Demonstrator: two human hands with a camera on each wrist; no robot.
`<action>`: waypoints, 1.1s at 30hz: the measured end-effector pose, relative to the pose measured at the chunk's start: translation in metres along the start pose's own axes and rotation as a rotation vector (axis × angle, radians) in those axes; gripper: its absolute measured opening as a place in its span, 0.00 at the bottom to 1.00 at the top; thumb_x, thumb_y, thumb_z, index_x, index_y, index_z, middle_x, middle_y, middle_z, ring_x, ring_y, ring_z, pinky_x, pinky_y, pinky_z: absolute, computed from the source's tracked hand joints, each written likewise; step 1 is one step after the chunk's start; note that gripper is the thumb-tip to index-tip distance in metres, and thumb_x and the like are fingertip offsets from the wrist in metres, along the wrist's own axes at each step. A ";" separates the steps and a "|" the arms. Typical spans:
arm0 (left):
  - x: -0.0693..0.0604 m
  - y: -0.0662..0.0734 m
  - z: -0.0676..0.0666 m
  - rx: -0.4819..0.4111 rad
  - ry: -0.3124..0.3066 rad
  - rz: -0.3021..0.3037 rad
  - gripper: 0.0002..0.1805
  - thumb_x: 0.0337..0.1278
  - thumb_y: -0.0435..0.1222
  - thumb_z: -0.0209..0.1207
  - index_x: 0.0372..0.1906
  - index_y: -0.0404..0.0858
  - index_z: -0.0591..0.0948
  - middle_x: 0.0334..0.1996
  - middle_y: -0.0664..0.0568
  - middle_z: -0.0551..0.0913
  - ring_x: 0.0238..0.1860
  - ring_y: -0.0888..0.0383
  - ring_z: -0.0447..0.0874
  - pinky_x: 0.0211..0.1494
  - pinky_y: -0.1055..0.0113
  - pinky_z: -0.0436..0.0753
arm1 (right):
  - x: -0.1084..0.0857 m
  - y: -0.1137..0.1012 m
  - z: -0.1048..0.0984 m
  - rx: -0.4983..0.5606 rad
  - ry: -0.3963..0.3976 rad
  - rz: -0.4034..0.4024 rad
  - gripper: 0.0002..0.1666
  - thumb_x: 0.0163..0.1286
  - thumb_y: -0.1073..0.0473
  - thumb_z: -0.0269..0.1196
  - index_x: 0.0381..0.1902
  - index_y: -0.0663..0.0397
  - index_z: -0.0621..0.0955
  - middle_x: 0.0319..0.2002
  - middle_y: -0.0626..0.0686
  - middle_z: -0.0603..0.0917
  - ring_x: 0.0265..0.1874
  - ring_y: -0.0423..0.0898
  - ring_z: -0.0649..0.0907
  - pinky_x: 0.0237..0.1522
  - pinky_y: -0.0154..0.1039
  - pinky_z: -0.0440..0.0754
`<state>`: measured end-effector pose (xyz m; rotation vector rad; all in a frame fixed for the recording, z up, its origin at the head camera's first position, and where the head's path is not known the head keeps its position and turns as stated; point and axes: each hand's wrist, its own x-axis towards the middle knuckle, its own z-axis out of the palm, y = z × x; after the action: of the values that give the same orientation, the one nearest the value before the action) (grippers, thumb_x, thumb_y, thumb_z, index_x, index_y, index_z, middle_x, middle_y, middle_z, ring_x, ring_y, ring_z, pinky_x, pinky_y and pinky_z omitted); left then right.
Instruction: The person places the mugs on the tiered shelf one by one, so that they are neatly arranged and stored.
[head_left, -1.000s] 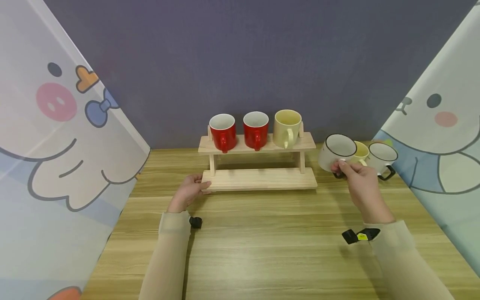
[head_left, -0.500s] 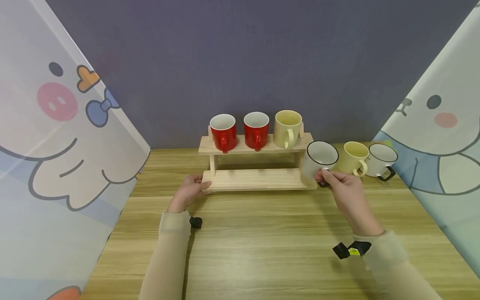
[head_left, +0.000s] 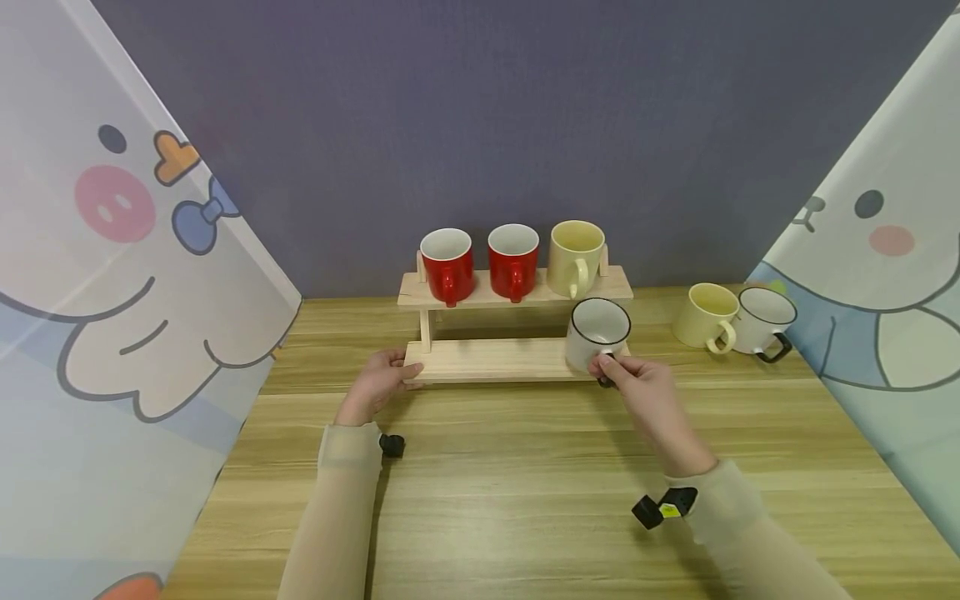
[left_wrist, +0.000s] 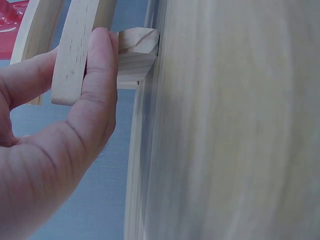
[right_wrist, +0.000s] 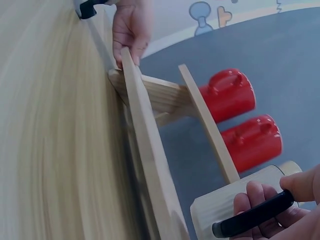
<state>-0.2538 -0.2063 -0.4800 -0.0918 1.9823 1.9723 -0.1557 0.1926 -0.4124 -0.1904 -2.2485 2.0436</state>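
The left hand (head_left: 377,383) pinches the left end of the pale wooden lower shelf (head_left: 480,358) of a two-tier rack between thumb and fingers. The right hand (head_left: 643,393) grips the black handle (right_wrist: 255,215) of a white, black-rimmed mug (head_left: 585,352), fingers curled round it. That mug is upright over the lower shelf's right end; whether its base touches the wood cannot be told. It hides the rack's right post. On the pale wooden upper shelf (head_left: 480,296) stand two glossy red mugs with white insides (head_left: 513,271) and a pale yellow mug (head_left: 561,271), above and behind the held one. Further right, on the wood-grained surface (head_left: 487,483), another yellow mug (head_left: 696,325) stands just beside a second white, black-rimmed mug (head_left: 750,335).
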 end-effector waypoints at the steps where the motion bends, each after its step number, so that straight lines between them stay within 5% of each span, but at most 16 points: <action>1: 0.000 0.000 0.000 0.004 0.000 0.001 0.33 0.74 0.26 0.56 0.73 0.17 0.55 0.62 0.29 0.67 0.60 0.39 0.72 0.58 0.53 0.84 | 0.000 0.001 0.002 -0.002 -0.003 0.001 0.20 0.78 0.62 0.61 0.52 0.80 0.82 0.36 0.54 0.89 0.39 0.39 0.85 0.47 0.29 0.84; 16: -0.003 0.002 0.003 0.009 0.004 0.003 0.32 0.74 0.25 0.56 0.73 0.18 0.56 0.61 0.29 0.69 0.59 0.40 0.74 0.57 0.54 0.86 | 0.011 0.015 0.026 0.061 0.006 0.013 0.19 0.76 0.63 0.64 0.47 0.81 0.83 0.32 0.54 0.88 0.36 0.39 0.85 0.45 0.30 0.84; 26: -0.001 0.002 0.002 0.012 0.002 0.007 0.32 0.74 0.25 0.55 0.72 0.16 0.56 0.60 0.28 0.69 0.57 0.41 0.75 0.57 0.54 0.85 | 0.015 0.017 0.021 0.023 -0.067 0.007 0.22 0.76 0.57 0.64 0.46 0.78 0.84 0.37 0.57 0.88 0.41 0.43 0.84 0.50 0.33 0.84; 33: -0.001 0.002 0.002 0.003 -0.004 0.011 0.31 0.74 0.25 0.55 0.73 0.17 0.56 0.60 0.28 0.69 0.58 0.41 0.75 0.57 0.54 0.86 | 0.016 0.016 0.014 -0.127 -0.068 -0.003 0.25 0.73 0.48 0.68 0.43 0.71 0.87 0.36 0.54 0.87 0.41 0.45 0.77 0.42 0.32 0.78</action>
<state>-0.2531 -0.2041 -0.4777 -0.0770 1.9871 1.9752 -0.1730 0.1825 -0.4298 -0.1280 -2.4195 1.9354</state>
